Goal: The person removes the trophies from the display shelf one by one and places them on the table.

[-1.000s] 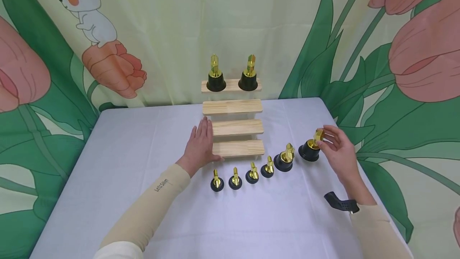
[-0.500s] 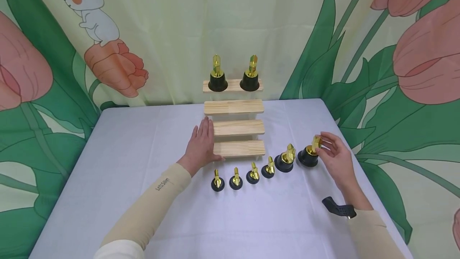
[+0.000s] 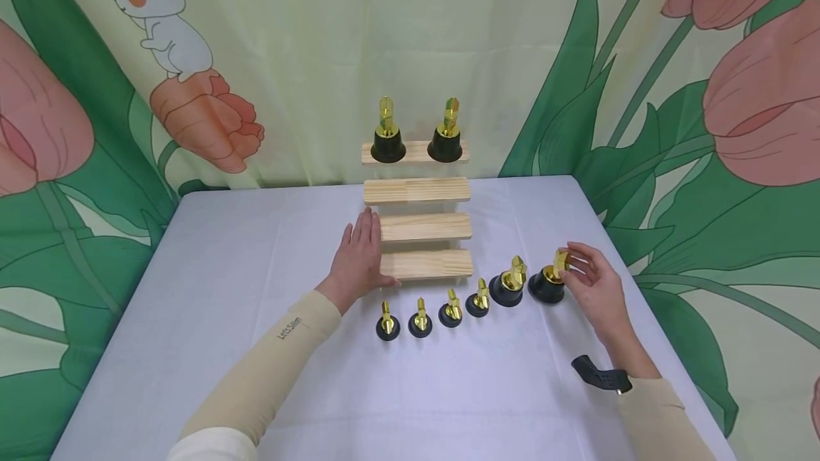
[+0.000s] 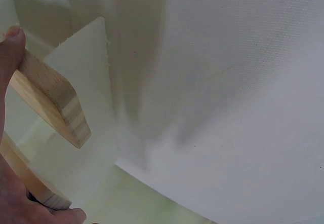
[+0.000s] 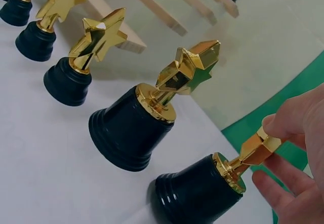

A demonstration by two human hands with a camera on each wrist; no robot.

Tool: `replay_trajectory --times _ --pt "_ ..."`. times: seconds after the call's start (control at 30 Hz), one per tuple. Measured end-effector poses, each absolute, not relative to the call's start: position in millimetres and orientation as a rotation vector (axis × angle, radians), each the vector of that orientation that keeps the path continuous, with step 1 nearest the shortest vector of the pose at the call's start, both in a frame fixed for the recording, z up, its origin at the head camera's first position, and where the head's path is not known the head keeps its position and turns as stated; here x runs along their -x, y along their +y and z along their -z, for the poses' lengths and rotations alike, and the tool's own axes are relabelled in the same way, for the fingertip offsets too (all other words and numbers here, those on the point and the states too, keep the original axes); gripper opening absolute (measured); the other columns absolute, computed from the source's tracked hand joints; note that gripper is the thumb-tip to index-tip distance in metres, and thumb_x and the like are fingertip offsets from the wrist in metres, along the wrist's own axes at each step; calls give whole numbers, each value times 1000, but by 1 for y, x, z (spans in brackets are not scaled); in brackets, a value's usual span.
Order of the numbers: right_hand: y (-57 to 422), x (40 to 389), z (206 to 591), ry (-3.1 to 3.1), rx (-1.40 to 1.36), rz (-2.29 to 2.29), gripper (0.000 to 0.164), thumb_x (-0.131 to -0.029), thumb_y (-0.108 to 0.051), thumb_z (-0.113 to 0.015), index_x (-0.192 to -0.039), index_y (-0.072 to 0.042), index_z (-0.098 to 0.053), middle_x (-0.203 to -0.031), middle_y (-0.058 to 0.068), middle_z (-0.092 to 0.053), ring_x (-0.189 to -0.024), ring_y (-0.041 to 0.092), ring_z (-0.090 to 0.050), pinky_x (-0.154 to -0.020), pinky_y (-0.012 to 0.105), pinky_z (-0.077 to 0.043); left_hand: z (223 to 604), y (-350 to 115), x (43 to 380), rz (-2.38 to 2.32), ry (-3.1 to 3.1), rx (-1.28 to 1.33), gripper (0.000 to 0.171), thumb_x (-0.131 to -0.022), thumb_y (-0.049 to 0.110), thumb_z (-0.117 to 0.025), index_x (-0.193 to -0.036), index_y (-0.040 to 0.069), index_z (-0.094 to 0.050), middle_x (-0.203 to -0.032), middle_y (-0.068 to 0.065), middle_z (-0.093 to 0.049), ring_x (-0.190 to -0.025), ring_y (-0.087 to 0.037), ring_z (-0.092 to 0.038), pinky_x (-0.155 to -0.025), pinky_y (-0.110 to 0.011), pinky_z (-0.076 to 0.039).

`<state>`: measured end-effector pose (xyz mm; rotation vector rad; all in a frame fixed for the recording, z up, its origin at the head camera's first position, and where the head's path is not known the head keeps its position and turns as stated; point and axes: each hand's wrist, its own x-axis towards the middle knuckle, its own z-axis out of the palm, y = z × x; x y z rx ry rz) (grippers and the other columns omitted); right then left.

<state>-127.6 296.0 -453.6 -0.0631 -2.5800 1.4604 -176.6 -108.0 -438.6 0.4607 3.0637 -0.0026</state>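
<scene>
My right hand (image 3: 596,290) pinches the gold star top of a black-based star trophy (image 3: 547,286) at the right end of a row. In the right wrist view the thumb and fingertips (image 5: 270,125) meet on that star, and the black base (image 5: 200,193) is close over the white cloth. Beside it stands another large star trophy (image 3: 507,286). My left hand (image 3: 359,258) lies along the left side of a stepped wooden rack (image 3: 426,264), fingers straight, thumb at the lowest board. In the left wrist view the thumb touches a board end (image 4: 50,89).
Several smaller star trophies (image 3: 419,322) stand in front of the rack. Two large trophies (image 3: 387,144) occupy its top board (image 3: 416,153). A white cloth (image 3: 224,290) covers the table, and a printed curtain (image 3: 288,77) hangs behind.
My right hand has brought the pinched trophy slightly toward me and left, closer to the neighbouring large trophy. The left hand stays at the rack.
</scene>
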Motion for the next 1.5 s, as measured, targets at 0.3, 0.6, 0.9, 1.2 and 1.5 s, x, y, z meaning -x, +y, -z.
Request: replay_trajectory --times 0.3,0.6,0.9,1.2,1.5 --pt "294 125 455 -2607 79 -1475 53 -98 -9 -61 -147 -14 -43 -144 17 -52 -128 20 -55 -92 3 -44 439 -109 175 -18 3052 -451 139 -69 71 -76 -155 -9 -2 -164 -27 -3 -154 -36 -9 -124 -50 -18" --pt "295 123 457 -2619 46 -1442 56 -95 -7 -64 -147 -14 -43 -142 15 -54 -128 17 -54 -94 4 -44 439 -109 175 -12 3055 -454 139 -69 72 -76 -155 -8 -2 -164 -27 -3 -154 -36 -10 -124 -49 -18" --pt "295 124 457 -2601 16 -1436 54 -96 -6 -63 -146 -14 -44 -140 16 -55 -123 5 -55 -93 3 -43 438 -109 176 -21 3055 -453 139 -68 71 -76 -155 -8 -2 -165 -27 -3 -154 -36 -10 -125 -49 -17" --pt "296 125 454 -2591 18 -1409 49 -98 -13 -61 -145 -14 -45 -140 15 -56 -123 2 -55 -95 5 -44 439 -108 176 -5 3061 -460 138 -69 71 -76 -155 -8 -3 -164 -27 -4 -154 -36 -11 -124 -49 -18" --pt "296 131 436 -2555 11 -1384 44 -100 -21 -60 -142 -14 -49 -138 12 -57 -121 -2 -54 -97 4 -42 439 -108 176 -13 3061 -453 140 -68 71 -76 -155 -8 -3 -164 -27 -4 -154 -36 -10 -124 -50 -18"
